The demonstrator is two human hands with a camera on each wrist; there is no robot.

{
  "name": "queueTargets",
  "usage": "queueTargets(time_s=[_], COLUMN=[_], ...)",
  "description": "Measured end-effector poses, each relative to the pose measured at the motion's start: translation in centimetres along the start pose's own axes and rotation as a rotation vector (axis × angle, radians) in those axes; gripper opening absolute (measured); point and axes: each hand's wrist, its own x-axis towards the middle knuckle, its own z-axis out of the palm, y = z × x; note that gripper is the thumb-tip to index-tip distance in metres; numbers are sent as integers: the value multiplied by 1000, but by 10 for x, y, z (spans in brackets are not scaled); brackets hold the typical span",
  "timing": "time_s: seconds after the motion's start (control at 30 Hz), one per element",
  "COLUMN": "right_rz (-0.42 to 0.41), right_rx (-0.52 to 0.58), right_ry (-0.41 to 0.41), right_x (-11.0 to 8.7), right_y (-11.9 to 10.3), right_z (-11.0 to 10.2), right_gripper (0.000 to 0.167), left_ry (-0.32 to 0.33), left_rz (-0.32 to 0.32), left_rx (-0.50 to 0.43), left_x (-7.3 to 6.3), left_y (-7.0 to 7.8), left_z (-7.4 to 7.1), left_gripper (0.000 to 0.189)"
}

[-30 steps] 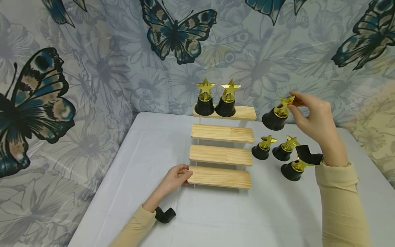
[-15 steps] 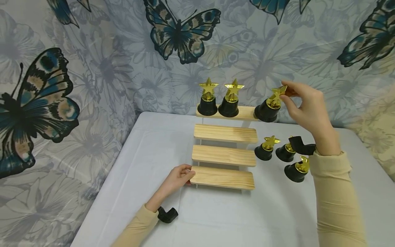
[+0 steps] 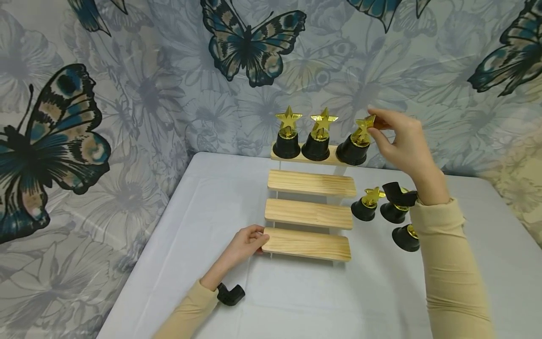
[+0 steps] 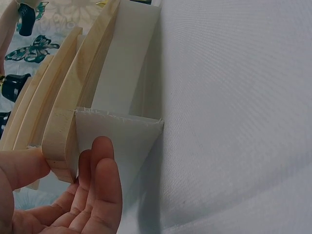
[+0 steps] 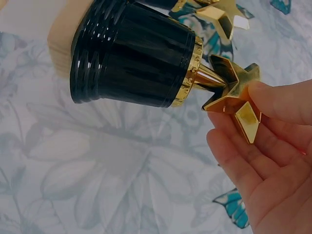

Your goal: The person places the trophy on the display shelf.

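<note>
My right hand (image 3: 401,143) pinches the gold star of a small black-based star trophy (image 3: 352,150) between thumb and fingers. The trophy leans, its base right at the right end of the top board (image 3: 332,149) of a four-step wooden display stand (image 3: 308,245). Two like trophies, a left one (image 3: 286,146) and a middle one (image 3: 315,148), stand upright on that board. In the right wrist view the held trophy (image 5: 141,58) lies across the board's end. My left hand (image 3: 243,246) grips the lowest board's left end, thumb above and fingers underneath in the left wrist view (image 4: 63,190).
Three more star trophies stand right of the display: one beside the steps (image 3: 363,209), one partly behind the black wrist mount (image 3: 398,194), and one partly behind the right sleeve (image 3: 444,263). A butterfly-print cloth (image 3: 250,103) hangs behind the white-covered table (image 3: 203,188).
My right hand has carried the trophy leftward, from beside the stand to the right end of the top board. The left hand keeps its grip; the view has shifted slightly.
</note>
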Motion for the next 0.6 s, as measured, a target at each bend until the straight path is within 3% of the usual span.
queueTargets(time_s=[0.2,0.6], right_rz=[-5,12], right_rx=[16,46], right_ry=[-24,-57], right_x=[4,10], right_y=[1,-2], right_z=[6,11], right_gripper=[41,39], left_ry=[-15,-8], left_rz=[-5,-5], left_rx=[-8,6], left_x=[-11,-12], left_y=[26,30], left_z=[-3,-4], left_gripper=[36,37])
